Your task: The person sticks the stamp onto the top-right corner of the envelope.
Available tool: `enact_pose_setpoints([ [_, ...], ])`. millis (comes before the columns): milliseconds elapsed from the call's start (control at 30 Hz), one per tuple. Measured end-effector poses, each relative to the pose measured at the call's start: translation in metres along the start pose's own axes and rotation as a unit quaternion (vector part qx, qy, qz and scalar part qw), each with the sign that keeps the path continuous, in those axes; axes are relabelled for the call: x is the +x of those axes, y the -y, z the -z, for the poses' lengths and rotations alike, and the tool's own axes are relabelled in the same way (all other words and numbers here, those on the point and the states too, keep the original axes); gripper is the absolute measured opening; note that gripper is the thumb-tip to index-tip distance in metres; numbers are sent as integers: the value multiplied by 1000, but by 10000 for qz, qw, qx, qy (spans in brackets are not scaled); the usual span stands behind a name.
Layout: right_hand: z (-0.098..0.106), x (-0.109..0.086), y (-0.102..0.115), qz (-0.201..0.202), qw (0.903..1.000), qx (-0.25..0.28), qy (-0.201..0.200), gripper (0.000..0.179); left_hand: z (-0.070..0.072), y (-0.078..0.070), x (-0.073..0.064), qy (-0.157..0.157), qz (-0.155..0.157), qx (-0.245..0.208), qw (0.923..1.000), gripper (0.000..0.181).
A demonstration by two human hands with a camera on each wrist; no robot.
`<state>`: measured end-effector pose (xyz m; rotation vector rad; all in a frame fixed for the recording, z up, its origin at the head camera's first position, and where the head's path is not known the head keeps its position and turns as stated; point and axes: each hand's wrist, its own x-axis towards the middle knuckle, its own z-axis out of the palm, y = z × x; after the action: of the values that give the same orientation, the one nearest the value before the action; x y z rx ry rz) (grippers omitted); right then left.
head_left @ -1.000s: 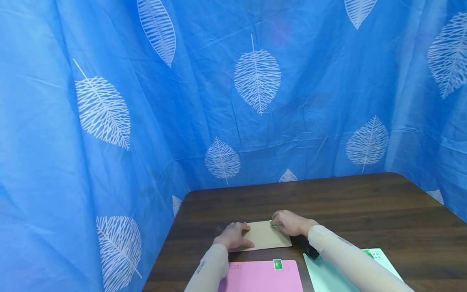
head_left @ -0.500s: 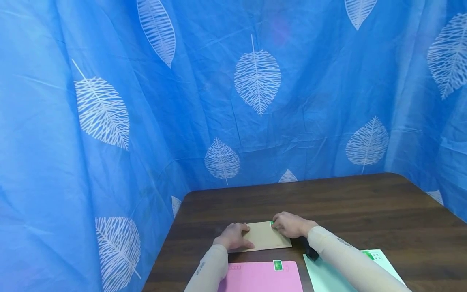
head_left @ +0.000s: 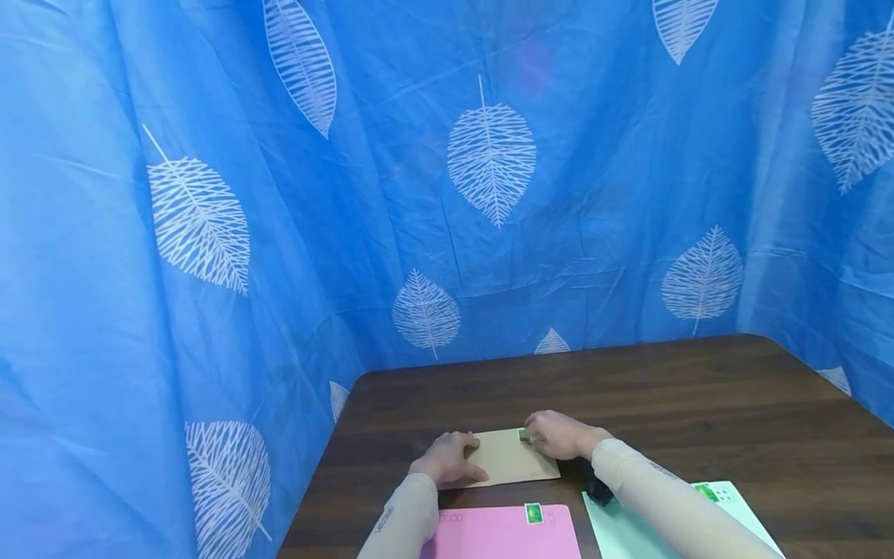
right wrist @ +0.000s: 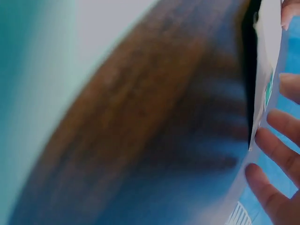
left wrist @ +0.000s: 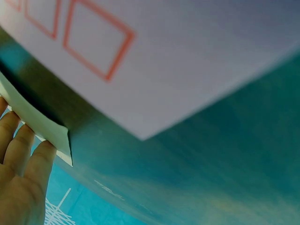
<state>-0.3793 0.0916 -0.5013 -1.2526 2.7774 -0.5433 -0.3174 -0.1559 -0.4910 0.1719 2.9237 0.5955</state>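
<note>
In the head view a beige envelope (head_left: 506, 460) lies on the dark wooden table. My left hand (head_left: 448, 458) rests on its left end, thumb toward the near edge and fingers at the far edge. In the left wrist view, left fingers (left wrist: 40, 161) extend along the envelope's edge. My right hand (head_left: 559, 435) is at the far right corner, fingertips by a small green stamp (head_left: 522, 435) that they partly cover. Right fingers (right wrist: 281, 150) look spread and fairly straight in the right wrist view, some touching the envelope's edge or very near it.
Nearer me lies a pink envelope (head_left: 503, 536) with a green stamp (head_left: 534, 513) at its top right. A mint-green envelope (head_left: 628, 532), also stamped, lies under my right forearm. Blue leaf-patterned cloth (head_left: 559, 233) hangs behind and left of the table (head_left: 684, 404).
The head view has dipped very slightly. My right fingers have shifted a little over the stamp, of which more shows now than half a second ago. My left hand stays on the envelope.
</note>
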Motion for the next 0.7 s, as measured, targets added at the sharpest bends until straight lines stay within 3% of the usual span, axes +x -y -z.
enact_pose_setpoints([
  [167,1,0,2,291,9993,-76,-229,25,-2,0,1,-8,-42,15,10000,63],
  [400,4,-3,7,358,9967,-713,154,26,-1,0,0,-8,-143,103,9998,63],
  [567,1,-3,6,549,9912,-1193,171,24,1,-1,-2,18,-60,59,10000,63],
  [700,-1,-3,4,440,9905,-1284,218,25,1,-1,-2,11,-51,38,10000,63],
])
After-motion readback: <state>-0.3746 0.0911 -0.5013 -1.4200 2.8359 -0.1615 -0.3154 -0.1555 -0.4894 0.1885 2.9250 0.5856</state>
